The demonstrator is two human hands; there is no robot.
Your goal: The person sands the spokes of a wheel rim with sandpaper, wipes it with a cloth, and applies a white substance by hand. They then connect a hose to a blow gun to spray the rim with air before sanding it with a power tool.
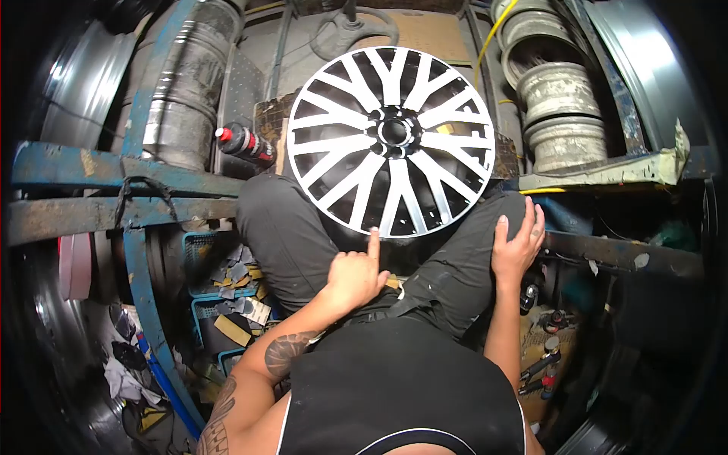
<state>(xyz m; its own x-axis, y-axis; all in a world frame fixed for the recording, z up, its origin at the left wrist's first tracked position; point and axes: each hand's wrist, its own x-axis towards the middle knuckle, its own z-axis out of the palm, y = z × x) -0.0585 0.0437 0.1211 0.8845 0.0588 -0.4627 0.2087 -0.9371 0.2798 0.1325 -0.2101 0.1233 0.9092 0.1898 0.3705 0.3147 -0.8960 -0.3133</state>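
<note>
A wheel rim with bright bare-metal spokes and black recesses lies face up in front of my knees. My left hand is at its near edge, index finger stretched out with the tip at the rim's lip; the thumb stands apart and the other fingers are curled under. Nothing shows in that hand, though its palm is hidden. On my right knee rests my right hand, fingers spread and holding nothing. Left of the rim lies a dark bottle with a red cap.
Blue metal frame bars flank me on both sides. Stacked wheel rims stand at the right, with more at the left. Blue baskets with sandpaper scraps sit low left. Air tools lie low right. A steering wheel is behind.
</note>
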